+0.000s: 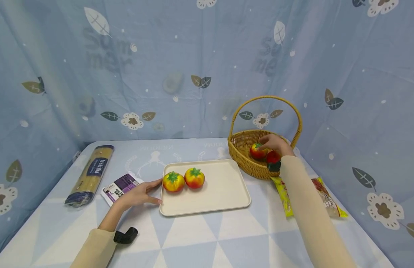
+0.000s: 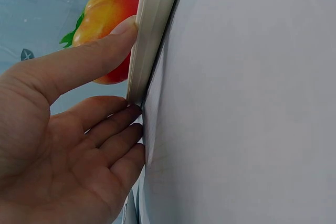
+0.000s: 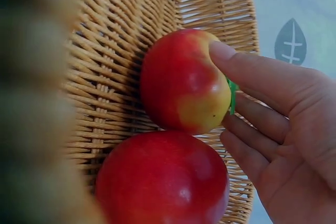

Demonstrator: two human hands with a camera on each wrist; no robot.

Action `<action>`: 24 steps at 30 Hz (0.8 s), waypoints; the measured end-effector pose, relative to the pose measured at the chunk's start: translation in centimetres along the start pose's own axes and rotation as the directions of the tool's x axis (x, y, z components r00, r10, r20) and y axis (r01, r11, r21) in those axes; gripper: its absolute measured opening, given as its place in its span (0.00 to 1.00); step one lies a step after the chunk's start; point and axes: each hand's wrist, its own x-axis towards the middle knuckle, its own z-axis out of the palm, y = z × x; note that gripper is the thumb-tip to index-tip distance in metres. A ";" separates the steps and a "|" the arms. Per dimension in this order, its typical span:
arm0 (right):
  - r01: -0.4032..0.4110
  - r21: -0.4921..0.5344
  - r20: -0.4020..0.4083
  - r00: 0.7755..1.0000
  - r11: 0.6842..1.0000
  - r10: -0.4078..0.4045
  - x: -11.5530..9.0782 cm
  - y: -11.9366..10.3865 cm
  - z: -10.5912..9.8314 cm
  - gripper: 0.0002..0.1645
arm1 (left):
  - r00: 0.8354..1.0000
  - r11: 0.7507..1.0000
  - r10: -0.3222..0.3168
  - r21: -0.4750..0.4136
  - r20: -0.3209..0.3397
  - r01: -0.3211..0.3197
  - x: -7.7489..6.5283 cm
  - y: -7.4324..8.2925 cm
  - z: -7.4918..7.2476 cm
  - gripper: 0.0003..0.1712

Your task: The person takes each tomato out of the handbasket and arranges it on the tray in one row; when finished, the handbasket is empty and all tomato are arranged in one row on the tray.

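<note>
In the head view, my right hand (image 1: 275, 144) reaches into the wicker basket (image 1: 245, 165) at the back right. Its thumb and fingertips pinch the leafy end of a red and yellow toy tomato (image 3: 184, 82). A second round red fruit (image 3: 163, 182) lies beside that tomato in the basket. At the left end of the cream tray (image 1: 220, 186), my left hand (image 1: 138, 195) touches the rim, thumb on the edge and loose fingers against its side. Two more toy tomatoes, the left one (image 1: 173, 182) and the right one (image 1: 194, 178), sit side by side on the tray.
A long pasta pack (image 1: 93, 175) lies at the far left. Between it and the tray is a purple and white packet (image 1: 121, 187), partly behind my left hand. Yellow snack packets (image 1: 283, 195) lie under my right forearm. The basket's tall handle (image 1: 267, 97) arches above it.
</note>
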 end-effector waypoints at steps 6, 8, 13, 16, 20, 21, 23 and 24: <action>-0.018 -0.072 0.016 1.000 0.997 0.019 0.2 0.3 0.1 0.38 | 1.000 1.000 -0.004 -0.002 -0.003 0.004 0.1 -0.3 -0.2 0.53; -0.016 -0.097 0.014 1.000 0.995 0.017 0.2 0.4 0.3 0.38 | 1.000 1.000 -0.001 0.002 -0.001 0.001 0.1 -0.3 -0.2 0.53; -0.045 -0.115 -0.007 0.999 0.992 0.045 0.4 0.2 0.6 0.40 | 1.000 1.000 0.009 0.010 0.000 -0.009 0.0 0.1 -0.1 0.52; -0.059 -0.107 -0.017 0.998 0.992 0.057 0.4 0.0 0.8 0.40 | 1.000 1.000 0.012 0.006 0.000 -0.012 0.0 0.2 -0.1 0.52; -0.038 -0.152 -0.018 0.999 0.988 0.035 0.4 -0.1 0.8 0.39 | 1.000 1.000 0.005 0.005 0.001 -0.005 0.0 0.2 -0.2 0.52; -0.033 -0.158 -0.018 0.999 0.987 0.031 0.4 -0.1 0.7 0.39 | 1.000 1.000 0.004 0.005 0.002 -0.004 0.0 0.2 -0.2 0.52; -0.021 -0.168 -0.016 1.000 0.985 0.019 0.3 -0.2 0.6 0.38 | 1.000 1.000 0.003 0.007 0.002 -0.003 0.0 0.2 -0.2 0.52; -0.015 -0.169 -0.013 1.000 0.986 0.013 0.3 -0.3 0.6 0.38 | 1.000 1.000 0.004 0.008 0.002 -0.004 0.0 0.2 -0.2 0.52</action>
